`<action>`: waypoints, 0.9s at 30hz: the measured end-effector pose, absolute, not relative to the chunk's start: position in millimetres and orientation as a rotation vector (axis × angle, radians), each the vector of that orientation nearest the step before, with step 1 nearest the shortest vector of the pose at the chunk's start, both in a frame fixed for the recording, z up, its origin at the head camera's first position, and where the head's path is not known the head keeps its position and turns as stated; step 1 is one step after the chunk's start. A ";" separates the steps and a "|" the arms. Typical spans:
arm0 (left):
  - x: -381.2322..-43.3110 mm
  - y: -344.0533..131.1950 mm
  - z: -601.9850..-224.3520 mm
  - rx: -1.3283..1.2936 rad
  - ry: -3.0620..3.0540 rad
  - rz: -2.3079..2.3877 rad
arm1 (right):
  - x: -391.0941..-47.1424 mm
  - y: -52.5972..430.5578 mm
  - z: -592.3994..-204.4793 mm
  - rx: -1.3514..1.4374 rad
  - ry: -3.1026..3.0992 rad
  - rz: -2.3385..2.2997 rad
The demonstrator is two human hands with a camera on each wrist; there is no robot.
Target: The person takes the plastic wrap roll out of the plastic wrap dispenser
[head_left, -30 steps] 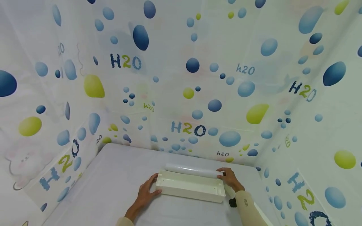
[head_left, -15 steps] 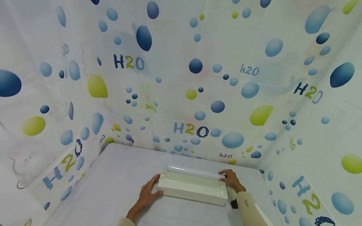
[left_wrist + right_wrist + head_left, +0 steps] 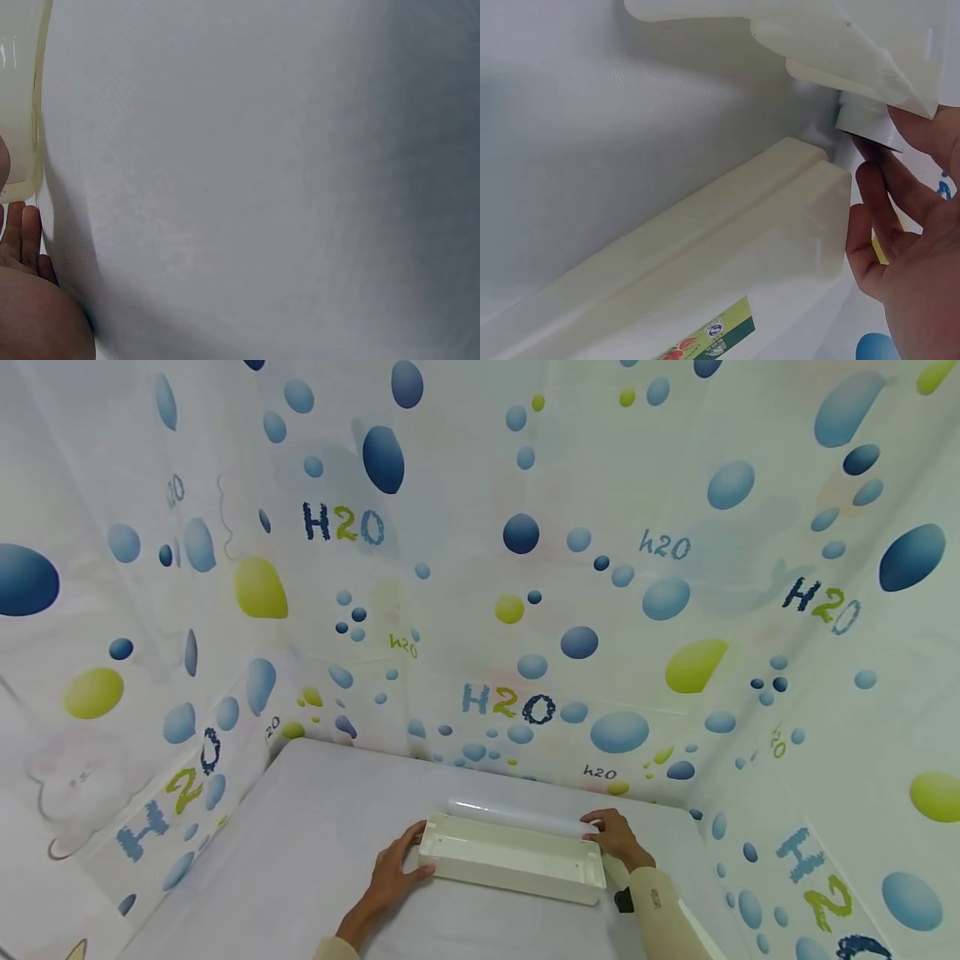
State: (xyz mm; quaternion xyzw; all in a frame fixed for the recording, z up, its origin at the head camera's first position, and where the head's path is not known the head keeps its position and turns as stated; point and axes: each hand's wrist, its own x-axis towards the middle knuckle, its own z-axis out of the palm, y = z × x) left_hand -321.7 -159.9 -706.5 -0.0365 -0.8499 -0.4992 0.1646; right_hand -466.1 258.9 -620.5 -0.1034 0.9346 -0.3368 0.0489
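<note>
A long cream plastic box [image 3: 513, 860] lies with its hollow side up on the white table. My left hand [image 3: 393, 868] grips its left end, thumb on the near side and fingers behind. Behind the box lies a glossy white roll [image 3: 502, 812], which looks like cling film. My right hand [image 3: 615, 839] pinches the roll's right end between thumb and fingers. In the right wrist view the roll's end [image 3: 866, 124] sits between thumb and fingers. A long cream piece [image 3: 727, 232] with a green tomato label [image 3: 712, 334] is beside them.
A thin cream panel [image 3: 840, 52] with a cut-out edge crosses the top of the right wrist view. A small black object [image 3: 622, 902] shows beside the right sleeve. A curtain [image 3: 480, 568] printed with coloured dots and H2O lettering surrounds the white table [image 3: 322, 810].
The whole head view has shifted slightly, moving the scene a little to the right in the picture. Both hands keep their places on the box and the roll.
</note>
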 end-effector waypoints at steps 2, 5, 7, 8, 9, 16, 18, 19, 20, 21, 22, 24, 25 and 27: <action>-321.7 -160.2 -709.6 -0.130 -2.411 -1.377 | -466.3 259.0 -619.3 -0.326 2.842 -1.015; -323.2 -160.9 -713.4 -0.134 -2.406 -1.370 | -467.7 259.7 -619.6 -0.331 2.833 -0.992; -324.3 -161.7 -714.8 -0.119 -2.410 -1.407 | -468.9 259.6 -619.6 -0.318 2.825 -0.978; -325.0 -162.0 -715.9 -0.107 -2.413 -1.423 | -469.0 259.6 -619.4 -0.316 2.821 -0.970; -325.6 -162.0 -716.5 -0.091 -2.413 -1.445 | -468.4 259.5 -618.3 -0.310 2.813 -0.972; -325.4 -162.0 -719.6 -0.089 -2.417 -1.457 | -465.2 258.9 -615.2 -0.268 2.780 -0.994; -324.5 -161.8 -719.6 -0.118 -2.415 -1.425 | -464.4 259.2 -616.5 -0.242 2.780 -0.999; -324.2 -161.5 -719.8 -0.128 -2.414 -1.413 | -464.4 259.4 -617.5 -0.235 2.783 -0.996; -323.8 -161.4 -719.8 -0.136 -2.413 -1.397 | -464.7 260.1 -619.0 -0.235 2.788 -0.990; -323.6 -161.5 -719.8 -0.137 -2.413 -1.396 | -465.0 260.3 -620.4 -0.212 2.786 -0.993; -323.5 -161.6 -719.7 -0.133 -2.411 -1.404 | -465.7 260.7 -622.2 -0.202 2.786 -0.990; -324.1 -162.0 -719.8 -0.110 -2.406 -1.439 | -468.4 261.1 -625.7 -0.193 2.792 -0.963; -324.4 -162.2 -719.5 -0.103 -2.404 -1.454 | -469.6 261.2 -626.4 -0.186 2.796 -0.941; -325.8 -163.0 -719.1 -0.089 -2.410 -1.469 | -471.3 260.5 -626.4 -0.151 2.795 -0.911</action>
